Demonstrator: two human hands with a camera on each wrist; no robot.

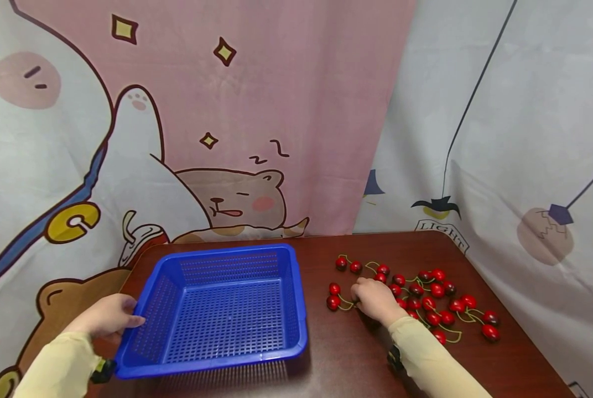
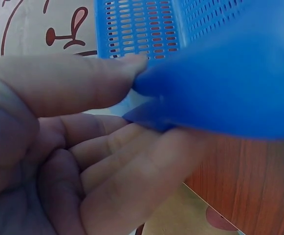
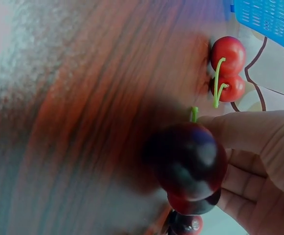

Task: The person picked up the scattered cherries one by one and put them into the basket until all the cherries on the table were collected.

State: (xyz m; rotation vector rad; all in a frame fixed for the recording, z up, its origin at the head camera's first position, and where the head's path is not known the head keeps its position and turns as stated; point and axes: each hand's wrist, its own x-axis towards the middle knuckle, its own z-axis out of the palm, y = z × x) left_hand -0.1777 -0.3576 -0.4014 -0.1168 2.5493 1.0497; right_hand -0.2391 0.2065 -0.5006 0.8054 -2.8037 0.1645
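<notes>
The capital letters LIGHT stand in dark print on a ribbon-shaped banner point(image 1: 442, 232) on the pale fabric backdrop point(image 1: 525, 99), below a printed lamp point(image 1: 436, 208), the word sloping down to the right. On pink fabric point(image 1: 321, 99), above a cartoon bear point(image 1: 249, 199), two dark zigzag marks point(image 1: 258, 160) resemble the letter Z.
</notes>
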